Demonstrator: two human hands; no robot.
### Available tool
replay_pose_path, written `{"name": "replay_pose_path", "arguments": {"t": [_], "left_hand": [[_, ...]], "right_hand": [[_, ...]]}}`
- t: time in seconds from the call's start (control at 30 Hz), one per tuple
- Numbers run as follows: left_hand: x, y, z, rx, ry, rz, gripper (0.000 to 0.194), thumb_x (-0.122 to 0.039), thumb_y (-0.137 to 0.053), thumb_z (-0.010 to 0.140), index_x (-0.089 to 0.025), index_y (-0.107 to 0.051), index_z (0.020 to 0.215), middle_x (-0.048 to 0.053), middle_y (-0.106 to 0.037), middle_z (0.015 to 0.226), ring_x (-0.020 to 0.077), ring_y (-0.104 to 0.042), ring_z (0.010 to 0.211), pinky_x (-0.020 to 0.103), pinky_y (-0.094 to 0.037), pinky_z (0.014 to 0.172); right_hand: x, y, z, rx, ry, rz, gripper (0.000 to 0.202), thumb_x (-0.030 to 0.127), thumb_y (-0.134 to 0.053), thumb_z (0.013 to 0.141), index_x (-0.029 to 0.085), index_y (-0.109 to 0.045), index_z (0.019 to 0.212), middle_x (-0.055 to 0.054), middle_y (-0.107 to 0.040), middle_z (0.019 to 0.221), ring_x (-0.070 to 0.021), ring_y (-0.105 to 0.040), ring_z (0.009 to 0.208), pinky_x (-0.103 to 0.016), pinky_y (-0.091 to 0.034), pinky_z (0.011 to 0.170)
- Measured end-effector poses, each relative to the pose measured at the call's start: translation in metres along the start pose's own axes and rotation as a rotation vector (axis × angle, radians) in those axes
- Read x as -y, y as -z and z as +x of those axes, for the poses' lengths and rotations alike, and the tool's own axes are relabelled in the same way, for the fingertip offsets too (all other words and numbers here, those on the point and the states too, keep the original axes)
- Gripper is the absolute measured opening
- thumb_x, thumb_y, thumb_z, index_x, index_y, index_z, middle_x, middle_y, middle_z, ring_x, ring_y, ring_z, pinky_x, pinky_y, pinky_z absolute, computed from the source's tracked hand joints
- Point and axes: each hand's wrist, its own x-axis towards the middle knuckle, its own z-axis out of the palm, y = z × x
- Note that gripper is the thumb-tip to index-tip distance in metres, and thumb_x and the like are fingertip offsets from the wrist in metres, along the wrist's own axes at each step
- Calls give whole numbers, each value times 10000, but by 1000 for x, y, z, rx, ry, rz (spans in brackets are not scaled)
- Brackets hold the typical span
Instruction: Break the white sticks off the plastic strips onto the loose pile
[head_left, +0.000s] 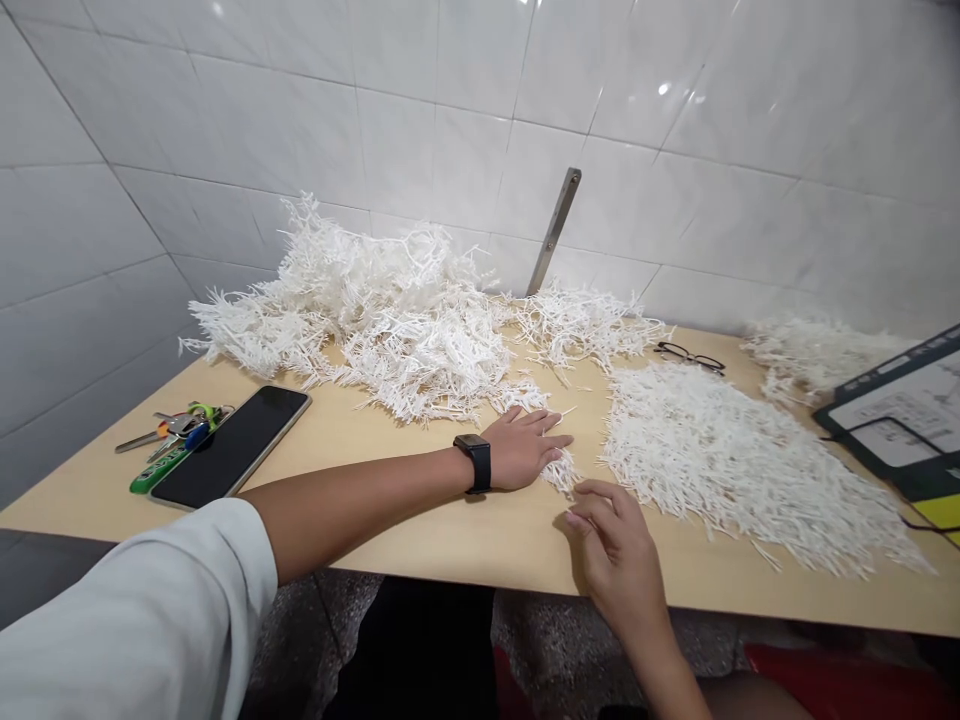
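My left hand (pixel 521 448), with a black watch (pixel 475 463) on its wrist, lies palm down with fingers spread. It presses on a small bunch of thin white strands (pixel 559 472), mostly hidden under the fingers. My right hand (pixel 616 545) hovers at the near side of that bunch, fingers loosely curled and thumb apart, with nothing visible in it. Behind my left hand rises a large tangled heap of white branching strands (pixel 390 310). To the right, a flat layer of similar short strands (pixel 720 450) covers the tabletop.
On the wooden table (pixel 442 510) at left lie a phone (pixel 236 445) and keys (pixel 176 430). Glasses (pixel 690 357) rest behind the flat layer. A metal bar (pixel 555 230) stands by the tiled wall. At right are a dark printed bag (pixel 907 420) and another white pile (pixel 817 350).
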Motion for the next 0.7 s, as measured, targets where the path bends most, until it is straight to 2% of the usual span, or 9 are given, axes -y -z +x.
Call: {"name": "replay_pose_path", "arguments": {"t": [0.07, 0.13, 0.23, 0.33, 0.43, 0.5, 0.57, 0.63, 0.7], "left_hand": [[0, 0, 0, 4, 1, -7, 512, -403, -152, 1025, -286, -422, 1445, 68, -271, 1594, 251, -245, 1468, 519, -177, 1160], [1, 0, 0, 10, 0, -22, 511, -407, -154, 1024, -294, -422, 1445, 63, -267, 1596, 250, -238, 1471, 522, -168, 1164], [2, 0, -1, 9, 6, -48, 515, -419, -152, 1021, -302, -413, 1450, 61, -260, 1598, 249, -219, 1479, 526, -162, 1165], [3, 0, -2, -10, 3, -46, 522, -421, -145, 1022, -291, -425, 1443, 74, -284, 1589, 250, -227, 1476, 516, -179, 1160], [2, -1, -2, -19, -11, -31, 525, -417, -145, 1023, -273, -430, 1439, 91, -299, 1581, 257, -252, 1466, 521, -197, 1150], [2, -1, -1, -22, -15, -31, 522, -411, -149, 1024, -261, -430, 1437, 94, -297, 1581, 259, -256, 1463, 528, -197, 1147], [2, 0, -1, -25, -12, -40, 522, -405, -151, 1024, -247, -432, 1435, 93, -296, 1582, 256, -253, 1464, 525, -192, 1150], [3, 2, -1, -12, -15, -57, 524, -404, -148, 1024, -246, -435, 1433, 90, -297, 1582, 250, -252, 1465, 515, -194, 1150], [5, 4, 0, 17, -23, -72, 519, -404, -151, 1024, -255, -439, 1430, 83, -294, 1584, 247, -249, 1467, 507, -204, 1148]], "right_hand": [[5, 11, -10, 6, -30, 48, 258, 273, -515, 923, 223, -666, 720, -105, -667, 1034, -254, -629, 992, -374, -526, 809], [-3, 26, -9, 12, -52, 40, 223, 278, -528, 907, 237, -705, 777, -82, -711, 981, -242, -672, 904, -350, -548, 760], [-34, 49, 18, -64, -134, -167, 243, 274, -509, 883, 242, -743, 943, -55, -743, 836, -241, -692, 754, -355, -553, 686], [-57, 57, 48, -44, -57, -379, 346, 243, -447, 881, 177, -711, 1095, -135, -726, 1069, -309, -668, 969, -455, -524, 836], [-47, 41, 51, -35, 48, -320, 269, 275, -461, 914, 171, -696, 991, -131, -711, 1017, -278, -649, 940, -428, -508, 852], [-29, 20, 40, 120, 55, -201, 197, 318, -520, 921, 201, -677, 931, -81, -699, 933, -221, -647, 817, -345, -516, 736], [-15, -1, 30, 166, 23, -211, 179, 326, -557, 915, 207, -660, 1002, -65, -676, 911, -215, -629, 787, -326, -489, 675], [-10, -15, 26, 130, -6, -254, 178, 296, -554, 920, 202, -654, 1033, -63, -650, 883, -218, -608, 777, -329, -464, 661], [-11, -22, 27, 68, -2, -276, 154, 252, -532, 926, 200, -673, 960, -67, -621, 855, -218, -583, 776, -335, -449, 671]]}}
